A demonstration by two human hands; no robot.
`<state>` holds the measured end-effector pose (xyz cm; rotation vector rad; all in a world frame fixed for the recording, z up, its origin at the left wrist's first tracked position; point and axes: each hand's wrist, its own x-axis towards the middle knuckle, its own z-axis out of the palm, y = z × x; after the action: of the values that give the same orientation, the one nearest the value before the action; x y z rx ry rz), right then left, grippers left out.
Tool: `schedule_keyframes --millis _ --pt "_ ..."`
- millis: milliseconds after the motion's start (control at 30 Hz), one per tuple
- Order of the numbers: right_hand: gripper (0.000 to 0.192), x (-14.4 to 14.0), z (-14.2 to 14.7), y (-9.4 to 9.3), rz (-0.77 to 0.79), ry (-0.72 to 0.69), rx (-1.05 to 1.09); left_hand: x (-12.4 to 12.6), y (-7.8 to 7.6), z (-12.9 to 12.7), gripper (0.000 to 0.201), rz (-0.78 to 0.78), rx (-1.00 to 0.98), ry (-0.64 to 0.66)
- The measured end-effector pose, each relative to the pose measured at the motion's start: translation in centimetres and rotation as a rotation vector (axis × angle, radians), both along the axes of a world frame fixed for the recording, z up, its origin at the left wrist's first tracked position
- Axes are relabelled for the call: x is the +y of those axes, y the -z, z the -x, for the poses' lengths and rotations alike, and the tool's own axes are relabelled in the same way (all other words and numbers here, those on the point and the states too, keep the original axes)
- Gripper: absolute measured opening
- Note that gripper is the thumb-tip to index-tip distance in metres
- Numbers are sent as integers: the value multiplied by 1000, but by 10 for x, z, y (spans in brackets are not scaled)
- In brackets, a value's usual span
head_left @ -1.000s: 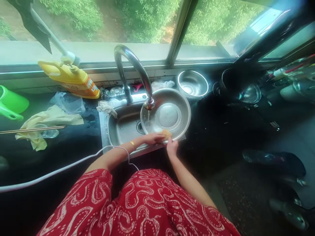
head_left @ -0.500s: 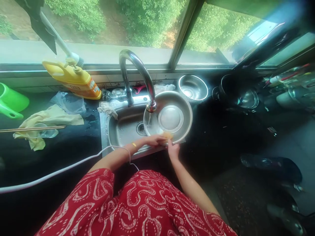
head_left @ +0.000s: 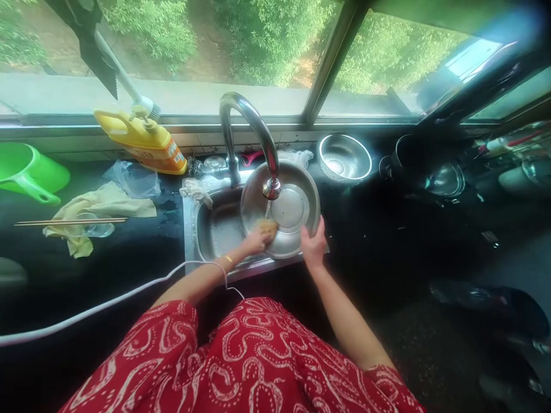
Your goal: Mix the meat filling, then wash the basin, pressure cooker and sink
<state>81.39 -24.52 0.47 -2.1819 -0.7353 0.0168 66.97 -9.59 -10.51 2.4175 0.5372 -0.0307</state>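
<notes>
Both hands forward, left (head_left: 257, 240) curled, right (head_left: 314, 245) gripping.

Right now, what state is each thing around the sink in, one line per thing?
Tap: running, thin stream.
Steel basin: tilted over the sink.
Right hand: gripping the basin's near rim.
Left hand: pressing a sponge inside the basin.
Colander: upright on the counter.
Yellow jug: lying on its side, capped.
Chopsticks: lying flat across a cloth.
</notes>
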Motion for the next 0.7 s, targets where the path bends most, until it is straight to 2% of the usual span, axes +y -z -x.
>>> schedule_keyframes --millis 100,200,267,333,400,467,567,700 --pt "64 -5 24 23 22 131 99 -45 -1 -16 65 263 -187 151" --pt "59 1 16 21 65 123 62 -58 -3 -19 69 328 -322 225" --pt "61 11 1 3 108 33 -5 -43 -1 -8 65 255 -223 217" --pt "63 22 -10 -19 183 -83 -56 -13 4 13 55 163 -60 189" --pt "63 32 -15 -39 262 -186 -104 19 11 36 44 75 73 122" --pt "60 41 -14 -50 302 -242 -152 42 16 52 36 7 138 15" --pt "60 50 -13 -52 321 -256 -191 49 15 52 39 -53 131 -144" --pt "65 55 -27 -45 401 -250 -149 49 -4 28 46 -42 111 -238"
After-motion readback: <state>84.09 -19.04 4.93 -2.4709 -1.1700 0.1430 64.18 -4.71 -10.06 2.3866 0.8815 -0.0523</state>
